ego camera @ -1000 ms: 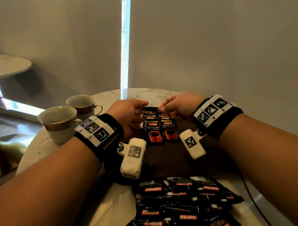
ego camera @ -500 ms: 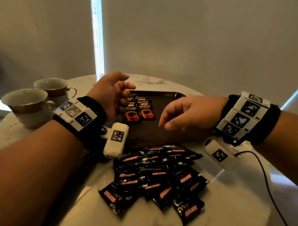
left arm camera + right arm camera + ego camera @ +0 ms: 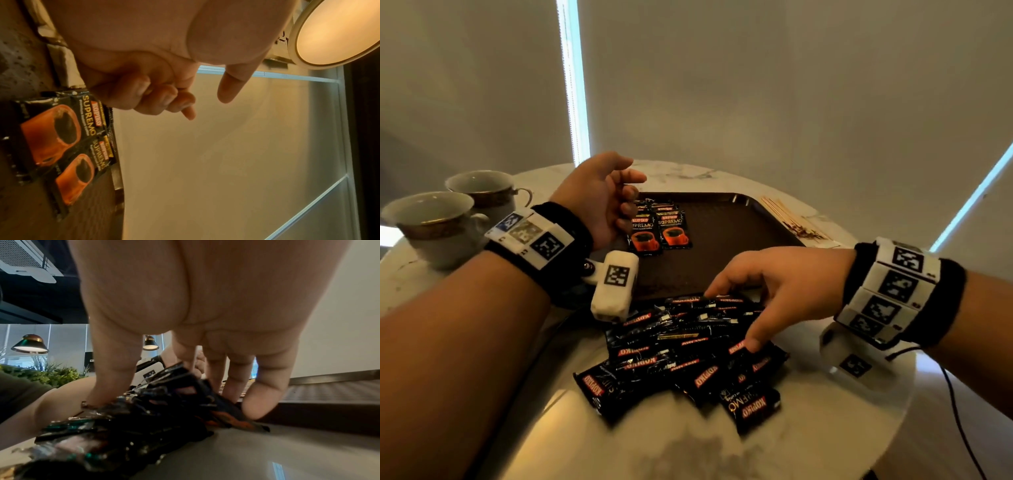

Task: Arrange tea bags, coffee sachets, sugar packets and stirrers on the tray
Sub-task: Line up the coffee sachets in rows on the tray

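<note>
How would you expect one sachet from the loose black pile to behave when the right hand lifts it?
The coffee sachets look thin and glossy, so probably light, bendy and slippery. They overlap, so the right hand spread over them may drag neighbours along.

tray (image 3: 726,246) sits mid-table (image 3: 808,428), two rows of sachets (image 3: 659,226) on its far-left part. left hand (image 3: 599,197) hangs just left of those rows, over the tray's left edge. a loose pile (image 3: 681,349) lies on the table just in front of the tray, right hand (image 3: 784,291) on top of it. stirrers (image 3: 791,216) lie right of the tray. two cups (image 3: 445,222) stand far left, one behind the other.
</note>
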`<state>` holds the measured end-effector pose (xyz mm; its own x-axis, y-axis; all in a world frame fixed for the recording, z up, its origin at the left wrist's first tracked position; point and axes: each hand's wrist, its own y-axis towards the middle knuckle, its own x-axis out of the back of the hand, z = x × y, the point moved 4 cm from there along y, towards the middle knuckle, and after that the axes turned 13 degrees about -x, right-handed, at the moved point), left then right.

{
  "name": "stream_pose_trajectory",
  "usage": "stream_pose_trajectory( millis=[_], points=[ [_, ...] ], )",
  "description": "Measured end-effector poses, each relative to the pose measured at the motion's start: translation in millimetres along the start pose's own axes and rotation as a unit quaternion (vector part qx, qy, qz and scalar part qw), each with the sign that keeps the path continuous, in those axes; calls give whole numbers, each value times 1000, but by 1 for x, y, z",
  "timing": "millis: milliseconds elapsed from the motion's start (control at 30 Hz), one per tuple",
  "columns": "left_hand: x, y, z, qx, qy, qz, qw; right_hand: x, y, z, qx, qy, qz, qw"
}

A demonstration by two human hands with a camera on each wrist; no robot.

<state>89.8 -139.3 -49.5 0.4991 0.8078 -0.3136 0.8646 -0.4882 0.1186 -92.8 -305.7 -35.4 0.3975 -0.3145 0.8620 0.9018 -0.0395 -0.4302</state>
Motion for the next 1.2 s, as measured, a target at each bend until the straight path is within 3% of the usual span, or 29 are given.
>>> stream_pose_trajectory(
  millis=[133, 600, 867, 1200],
  points=[
    [-5, -4, -12, -8, -25, -5, 1000, -2, 3, -4, 11, 19, 9, 1000],
    [-65, -14, -41, 12, -95, 55, 994, -2, 4, -10, 55, -13, -76, 996],
    [-52, -23, -16, 39, -131, 29, 990, 3, 2, -11, 48, 4, -134, 990],
    [-45, -28, -5, 68, -95, 21, 993, 24, -13, -29, 5, 26, -141, 990]
  ],
)
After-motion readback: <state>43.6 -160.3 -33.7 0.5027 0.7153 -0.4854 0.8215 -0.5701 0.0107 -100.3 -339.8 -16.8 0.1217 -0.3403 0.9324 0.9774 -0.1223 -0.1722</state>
